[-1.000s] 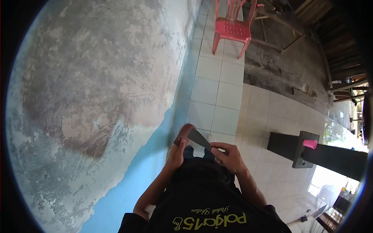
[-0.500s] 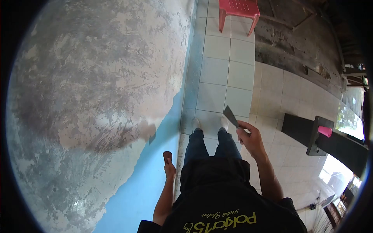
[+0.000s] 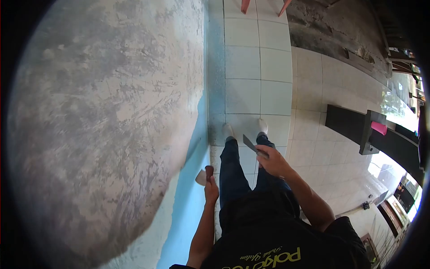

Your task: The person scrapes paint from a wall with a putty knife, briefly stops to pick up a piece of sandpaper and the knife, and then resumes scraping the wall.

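Note:
My left hand (image 3: 211,190) is closed round the brown handle of a scraper (image 3: 201,178), whose pale broad blade points toward the wall. My right hand (image 3: 274,163) grips a putty knife (image 3: 251,142) with a dark narrow blade that points up and left, above my legs. Beside my left hand is the wall (image 3: 130,103), mottled grey and white with rough patches. A light blue painted band (image 3: 188,197) runs along its lower part. Neither blade touches the wall.
My feet stand on a tiled floor (image 3: 242,96). Red chair legs (image 3: 245,5) show at the top. At the right are a dark bench-like object (image 3: 345,121) and a pink cup (image 3: 378,128). A lower tiled area lies beyond the floor's edge.
My right hand has moved left and slightly down with its putty knife. My left hand has shifted right, and its scraper blade now shows clearly. The view has shifted, so less of the red chair shows.

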Demonstrator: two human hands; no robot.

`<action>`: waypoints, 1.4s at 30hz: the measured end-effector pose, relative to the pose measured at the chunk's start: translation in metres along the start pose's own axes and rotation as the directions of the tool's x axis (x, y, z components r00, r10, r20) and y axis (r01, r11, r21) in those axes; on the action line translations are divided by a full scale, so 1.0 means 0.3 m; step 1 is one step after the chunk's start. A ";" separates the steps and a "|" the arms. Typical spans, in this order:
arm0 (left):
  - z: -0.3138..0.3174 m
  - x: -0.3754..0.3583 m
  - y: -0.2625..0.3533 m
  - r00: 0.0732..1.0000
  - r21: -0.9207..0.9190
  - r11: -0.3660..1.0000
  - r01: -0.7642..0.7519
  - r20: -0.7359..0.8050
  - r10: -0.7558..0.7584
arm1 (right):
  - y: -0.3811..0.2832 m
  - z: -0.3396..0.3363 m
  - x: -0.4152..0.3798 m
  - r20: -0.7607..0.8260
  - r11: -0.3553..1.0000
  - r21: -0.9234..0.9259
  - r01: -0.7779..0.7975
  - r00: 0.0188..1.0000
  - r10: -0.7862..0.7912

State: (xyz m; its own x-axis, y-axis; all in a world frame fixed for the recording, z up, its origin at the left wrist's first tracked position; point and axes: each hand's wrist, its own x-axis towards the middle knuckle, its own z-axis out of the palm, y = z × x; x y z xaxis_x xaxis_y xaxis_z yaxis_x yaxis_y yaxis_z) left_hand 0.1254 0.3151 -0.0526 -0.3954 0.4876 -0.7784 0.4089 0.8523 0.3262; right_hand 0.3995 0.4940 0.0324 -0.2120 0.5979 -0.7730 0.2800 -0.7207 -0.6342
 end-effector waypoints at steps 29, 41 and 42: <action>0.508 0.516 -0.266 0.775 0.457 0.626 -0.632 0.392 0.496 | 0.476 0.833 1.129 -0.309 0.958 0.244 0.152 0.948 -0.072; 0.461 0.546 -0.269 0.816 0.446 0.706 -0.550 0.465 0.343 | 0.449 0.762 1.129 -0.265 0.954 0.292 0.067 0.964 0.014; 0.467 0.550 -0.268 0.830 0.458 0.708 -0.538 0.432 0.352 | 0.450 0.770 1.145 -0.308 0.953 0.288 0.095 0.951 -0.001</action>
State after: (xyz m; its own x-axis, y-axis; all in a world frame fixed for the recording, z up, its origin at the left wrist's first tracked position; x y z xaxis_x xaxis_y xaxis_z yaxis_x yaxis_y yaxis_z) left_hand 0.1426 0.3003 -0.2824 0.1709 0.6235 -0.7630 0.8787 0.2539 0.4043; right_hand 0.1482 0.5212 -0.3222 0.0866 0.6778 -0.7301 -0.0232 -0.7313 -0.6817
